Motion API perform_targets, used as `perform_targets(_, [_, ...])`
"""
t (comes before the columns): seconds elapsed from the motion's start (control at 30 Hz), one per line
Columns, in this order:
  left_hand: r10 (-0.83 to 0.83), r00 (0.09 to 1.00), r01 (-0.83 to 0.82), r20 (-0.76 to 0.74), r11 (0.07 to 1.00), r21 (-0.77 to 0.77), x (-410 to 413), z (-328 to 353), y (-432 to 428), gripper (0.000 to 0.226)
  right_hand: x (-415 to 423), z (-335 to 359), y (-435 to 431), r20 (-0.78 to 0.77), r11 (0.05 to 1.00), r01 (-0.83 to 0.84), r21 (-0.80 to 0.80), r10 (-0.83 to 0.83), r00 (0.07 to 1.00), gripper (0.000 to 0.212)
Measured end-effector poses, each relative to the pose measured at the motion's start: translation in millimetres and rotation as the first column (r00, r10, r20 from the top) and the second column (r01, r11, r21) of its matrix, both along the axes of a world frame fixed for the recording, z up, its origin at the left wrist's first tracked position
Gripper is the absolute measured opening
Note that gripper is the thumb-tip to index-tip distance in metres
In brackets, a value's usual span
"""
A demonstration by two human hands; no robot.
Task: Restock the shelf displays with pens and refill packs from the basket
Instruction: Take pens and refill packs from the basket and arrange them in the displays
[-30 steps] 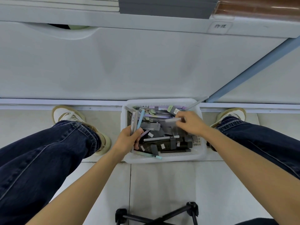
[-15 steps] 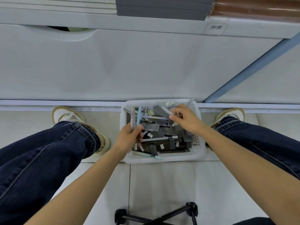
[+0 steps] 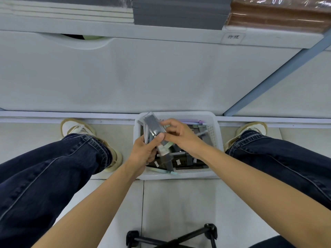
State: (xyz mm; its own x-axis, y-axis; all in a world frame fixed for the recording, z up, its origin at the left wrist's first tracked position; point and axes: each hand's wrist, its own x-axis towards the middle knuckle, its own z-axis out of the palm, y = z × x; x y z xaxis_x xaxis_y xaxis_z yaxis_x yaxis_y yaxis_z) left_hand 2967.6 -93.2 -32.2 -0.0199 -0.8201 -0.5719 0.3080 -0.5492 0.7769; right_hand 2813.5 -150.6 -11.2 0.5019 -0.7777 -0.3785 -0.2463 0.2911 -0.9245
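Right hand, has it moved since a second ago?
Yes. The right hand has shifted left across the white basket, meeting the left hand near its left side.

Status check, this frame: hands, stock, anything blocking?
Left hand gripping pens and dark refill pack. Right hand pinching same pack, above basket. Nothing blocking.

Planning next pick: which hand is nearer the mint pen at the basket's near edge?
Left. Left hand is just beyond the mint pen; right hand farther, over the basket.
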Motion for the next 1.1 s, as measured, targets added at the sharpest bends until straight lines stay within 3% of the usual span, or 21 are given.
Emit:
perform_targets(0.17, [0.02,1.0,-0.02,-0.004,0.998,-0.054,5,-3,2,0.031,-9,0,-5,0.034,0.997,-0.07,0.042,0.068,0.997,0.035])
perform_targets(0.2, [0.056,0.998,-0.055,0.018,0.998,-0.041,8,-4,2,0.027,-15,-3,-7,0.002,0.998,-0.048,0.049,0.048,0.999,0.034])
perform_targets(0.27, [0.114,0.991,-0.115,0.074,0.993,0.009,19,-8,2,0.031,-30,-13,-9,-0.213,0.999,-0.03,-0.03,0.023,0.977,0.023])
perform_targets(0.37, [0.107,0.984,-0.119,0.139,0.99,0.076,30,-14,3,0.03,-51,-38,1,-0.598,0.954,-0.296,-0.043,0.212,0.773,0.007])
perform_targets(0.43, [0.085,0.984,-0.102,0.155,0.989,0.104,28,-16,4,0.028,-55,-57,13,-0.709,0.897,-0.442,0.01,0.318,0.63,0.019])
perform_targets(0.47, [0.072,0.983,-0.092,0.168,0.989,0.116,26,-16,3,0.025,-54,-61,16,-0.717,0.892,-0.453,0.0,0.316,0.622,0.019])
perform_targets(0.57, [0.04,0.981,-0.069,0.191,0.987,0.145,22,-16,3,0.019,-56,-57,7,-0.629,0.909,-0.414,-0.047,0.295,0.72,0.011])
perform_targets(0.7, [0.063,0.982,-0.089,0.175,0.985,0.145,27,-8,0,0.032,-66,-40,-13,-0.557,0.928,-0.368,-0.055,0.277,0.783,0.006])
perform_targets(0.83, [0.055,0.978,-0.076,0.2,0.992,0.099,27,14,-6,0.035,-66,-6,-29,-0.464,0.962,-0.242,-0.128,0.157,0.872,0.006])
perform_targets(1.1, [-0.024,0.943,0.094,0.332,0.976,-0.195,18,102,-21,0.012,-40,111,-53,-0.235,0.905,-0.232,-0.355,0.154,0.96,0.012])
